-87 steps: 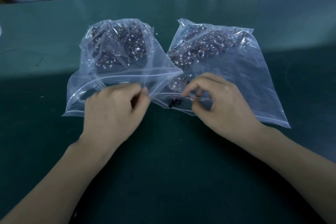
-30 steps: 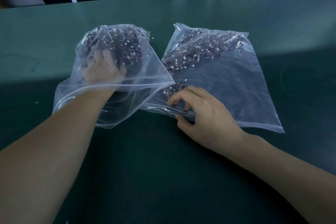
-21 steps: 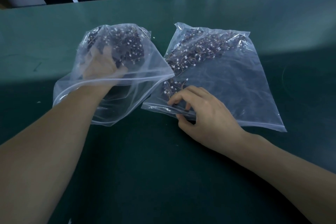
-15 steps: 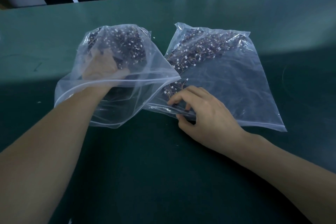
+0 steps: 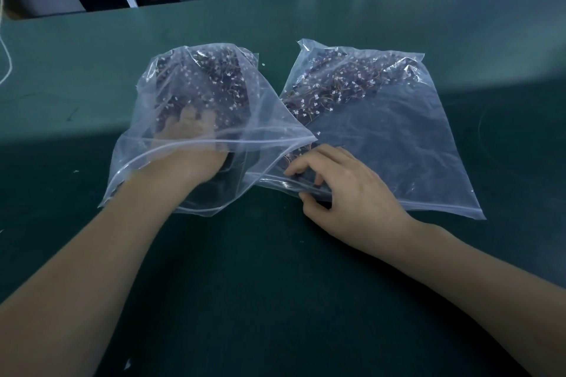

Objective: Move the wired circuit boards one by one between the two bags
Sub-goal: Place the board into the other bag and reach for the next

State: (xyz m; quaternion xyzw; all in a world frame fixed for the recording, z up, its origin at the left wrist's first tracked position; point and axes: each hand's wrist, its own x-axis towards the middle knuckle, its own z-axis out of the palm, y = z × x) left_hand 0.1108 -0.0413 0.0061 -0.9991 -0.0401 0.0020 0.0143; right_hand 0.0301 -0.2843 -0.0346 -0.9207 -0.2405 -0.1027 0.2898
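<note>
1. Left hand (image 5: 186,135) is wrist-deep in left bag (image 5: 196,119), over boards (image 5: 220,82) heaped at its far end; finger state unreadable through plastic.
2. Right hand (image 5: 340,184) pinches right bag (image 5: 398,144) mouth, near the tabletop's middle.
3. Advice: grab one board, untangle wires, keep the mouth open.

Two bags lay side by side on the table (image 5: 306,300). The left bag (image 5: 190,95) held boards at its far end, with the left hand (image 5: 186,138) inside. The right hand (image 5: 343,193) rested on the right bag's (image 5: 398,138) near edge.
</note>
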